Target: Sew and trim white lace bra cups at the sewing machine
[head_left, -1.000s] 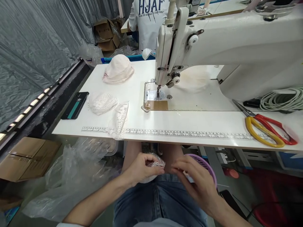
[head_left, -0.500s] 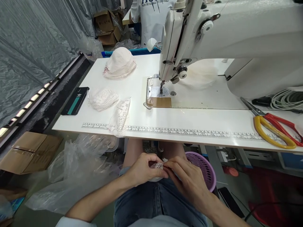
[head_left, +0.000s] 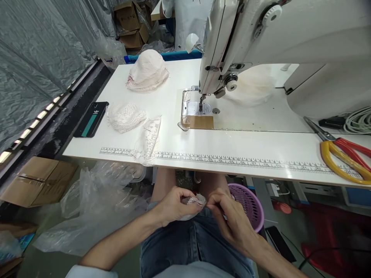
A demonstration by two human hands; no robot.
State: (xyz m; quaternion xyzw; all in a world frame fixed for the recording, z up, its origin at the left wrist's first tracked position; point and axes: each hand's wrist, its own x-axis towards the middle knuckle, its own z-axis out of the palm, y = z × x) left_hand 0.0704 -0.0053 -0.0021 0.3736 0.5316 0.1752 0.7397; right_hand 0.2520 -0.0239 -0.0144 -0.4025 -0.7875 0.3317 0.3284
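Note:
Over my lap, my left hand [head_left: 178, 204] pinches a small piece of white lace fabric [head_left: 198, 200] between thumb and fingers. Just right of it, my right hand [head_left: 227, 212] is closed in a pinch at the lace's edge; what sits between its fingertips is too small to make out. On the table above lie a folded lace piece [head_left: 148, 141], another lace piece [head_left: 126, 117] and a stack of pale fabric cups [head_left: 148, 70]. The sewing machine [head_left: 220, 50] stands beyond my hands, its needle area over the metal plate [head_left: 197, 109].
Yellow-and-red scissors [head_left: 342, 154] lie at the table's right, near a coiled cable [head_left: 359, 122]. A black phone [head_left: 91, 119] rests at the left edge. Below are a purple basket [head_left: 251, 204], plastic bags [head_left: 98, 208] and a cardboard box [head_left: 39, 180]. A person in white is behind the table.
My right hand has drawn slightly away to the right from my left hand, and more of the lace shows between them. The view has shifted a little.

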